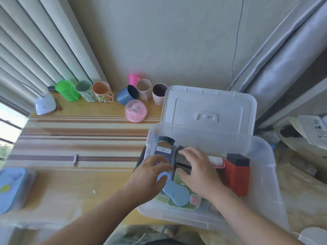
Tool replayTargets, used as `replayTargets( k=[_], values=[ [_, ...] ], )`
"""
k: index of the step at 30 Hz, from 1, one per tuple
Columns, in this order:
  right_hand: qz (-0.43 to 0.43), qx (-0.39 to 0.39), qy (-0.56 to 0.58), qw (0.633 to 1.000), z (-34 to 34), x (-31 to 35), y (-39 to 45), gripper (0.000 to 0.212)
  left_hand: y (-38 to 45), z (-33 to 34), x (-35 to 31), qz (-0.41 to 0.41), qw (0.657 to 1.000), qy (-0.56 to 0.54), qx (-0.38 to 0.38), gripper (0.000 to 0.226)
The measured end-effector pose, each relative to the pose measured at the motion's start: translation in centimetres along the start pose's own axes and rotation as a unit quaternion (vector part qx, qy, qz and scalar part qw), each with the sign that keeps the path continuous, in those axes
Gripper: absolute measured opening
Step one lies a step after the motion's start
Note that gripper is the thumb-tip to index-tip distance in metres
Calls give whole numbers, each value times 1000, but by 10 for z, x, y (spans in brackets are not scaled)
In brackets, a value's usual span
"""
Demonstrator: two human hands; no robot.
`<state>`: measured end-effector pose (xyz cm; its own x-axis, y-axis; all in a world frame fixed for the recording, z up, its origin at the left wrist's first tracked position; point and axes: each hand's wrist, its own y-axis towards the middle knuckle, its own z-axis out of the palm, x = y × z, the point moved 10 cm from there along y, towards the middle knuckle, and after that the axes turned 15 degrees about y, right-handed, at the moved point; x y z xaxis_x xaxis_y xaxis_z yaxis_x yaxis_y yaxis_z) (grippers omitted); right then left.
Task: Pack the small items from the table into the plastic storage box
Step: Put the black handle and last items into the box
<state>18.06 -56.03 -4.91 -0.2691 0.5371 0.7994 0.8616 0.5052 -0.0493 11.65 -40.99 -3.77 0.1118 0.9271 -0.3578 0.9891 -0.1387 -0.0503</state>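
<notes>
The clear plastic storage box stands at the table's right end, its white lid propped up behind it. Inside lie a spice jar, a black grater with a blue handle, a red-and-black block and a small pink-topped cube. My left hand is inside the box, fingers curled on the grater's blue frame beside the jar. My right hand lies over the grater's black face, fingers spread and pressing on it.
Along the wall stand several cups: green, mint, orange, blue tipped over, pink, beige and pale pink. A pink domed lid, a white object and a blue lunchbox sit on the striped table.
</notes>
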Motion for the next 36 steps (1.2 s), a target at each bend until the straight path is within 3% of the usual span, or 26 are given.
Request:
replayTargets(
  k=[5, 10, 13, 16, 18, 21, 25, 29, 31, 36],
  values=[
    [-75, -28, -10, 997, 35, 83, 56, 43, -7, -55, 82, -70, 993, -37, -93, 31],
    [-59, 30, 42, 997, 120, 143, 98, 40, -40, -54, 227, -224, 973, -16, -61, 35],
    [34, 72, -7, 997, 178, 136, 121, 48, -63, -38, 295, -270, 962, 27, -3, 41],
    [235, 103, -65, 964, 217, 82, 133, 64, -84, -17, 351, -302, 950, 52, 59, 45],
    [329, 75, -74, 939, 229, 49, 132, 66, -101, -5, 389, -349, 932, 39, 92, 48],
    [379, -6, -85, 921, 236, 18, 125, 52, -122, 9, 436, -400, 907, 23, 132, 53],
    [361, -70, -96, 925, 240, -5, 118, 50, -123, 29, 460, -389, 908, 4, 152, 49],
    [381, -95, -29, 919, 252, -9, 116, 67, -110, 41, 460, -356, 923, 6, 146, 40],
    [363, -79, -4, 928, 267, 3, 117, 74, -103, 49, 453, -331, 931, 5, 154, 42],
    [331, 29, 23, 943, 319, 40, 114, 67, -90, 52, 418, -285, 947, -45, 144, 41]
  ],
)
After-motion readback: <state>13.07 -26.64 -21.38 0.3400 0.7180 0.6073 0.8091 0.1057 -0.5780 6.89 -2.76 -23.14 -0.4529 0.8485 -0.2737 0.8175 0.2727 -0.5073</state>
